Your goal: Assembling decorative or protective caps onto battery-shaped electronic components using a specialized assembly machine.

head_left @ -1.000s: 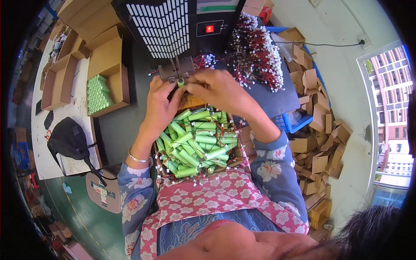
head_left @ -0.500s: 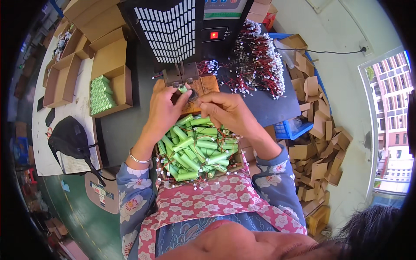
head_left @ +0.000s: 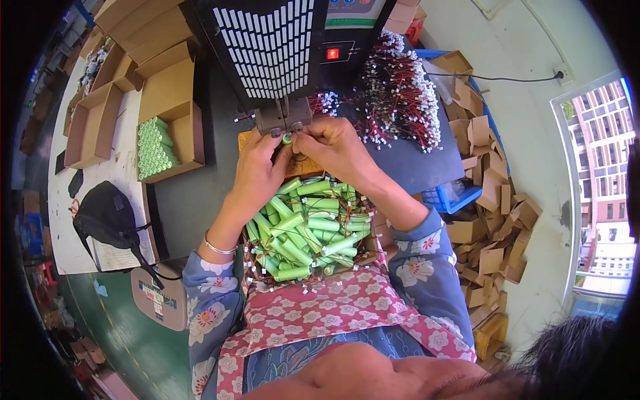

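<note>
A small green cylindrical battery cell stands end-up beneath the two electrodes of a black spot welder. My left hand pinches the cell between thumb and fingers. My right hand has its fingertips pressed together at the cell's end, right by the electrode tips; what they hold is too small and hidden to tell. Under both hands, a wooden block shows in part. Against my apron, a box is heaped with green cells carrying red and black wires with white plugs.
Wire leads with white connectors are piled on the dark table at right. An open carton at left holds rows of green cells. A black bag lies on the white table. Folded cardboard pieces heap beside a blue crate.
My right hand has moved up and slightly left, from beside the wooden block to the cell at the electrodes. My left hand keeps its pinch on the cell.
</note>
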Available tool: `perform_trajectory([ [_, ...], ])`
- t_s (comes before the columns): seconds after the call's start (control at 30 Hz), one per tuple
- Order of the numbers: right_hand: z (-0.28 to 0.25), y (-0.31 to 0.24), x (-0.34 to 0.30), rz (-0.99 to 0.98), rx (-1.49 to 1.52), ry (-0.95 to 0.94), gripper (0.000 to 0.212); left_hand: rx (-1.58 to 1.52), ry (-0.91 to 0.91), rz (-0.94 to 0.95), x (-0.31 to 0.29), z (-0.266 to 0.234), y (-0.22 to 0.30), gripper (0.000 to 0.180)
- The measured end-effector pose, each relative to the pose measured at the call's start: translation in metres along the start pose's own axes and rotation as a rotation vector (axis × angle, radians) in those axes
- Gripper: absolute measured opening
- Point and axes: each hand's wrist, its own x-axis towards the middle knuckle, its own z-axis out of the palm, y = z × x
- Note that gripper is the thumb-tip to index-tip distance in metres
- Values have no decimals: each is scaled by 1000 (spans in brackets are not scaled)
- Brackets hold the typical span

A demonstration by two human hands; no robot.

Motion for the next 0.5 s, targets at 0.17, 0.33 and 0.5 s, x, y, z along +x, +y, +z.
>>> perform_trajectory([
  [0.17,2,0,0,22,-6,28,18,-11,55,42,-2,4,-4,18],
  [0.33,2,-2,-3,37,12,22,19,-17,25,-3,-5,3,0,20],
  [0.5,-6,-8,-3,75,-114,8,19,15,-33,-28,-1,2,0,19],
])
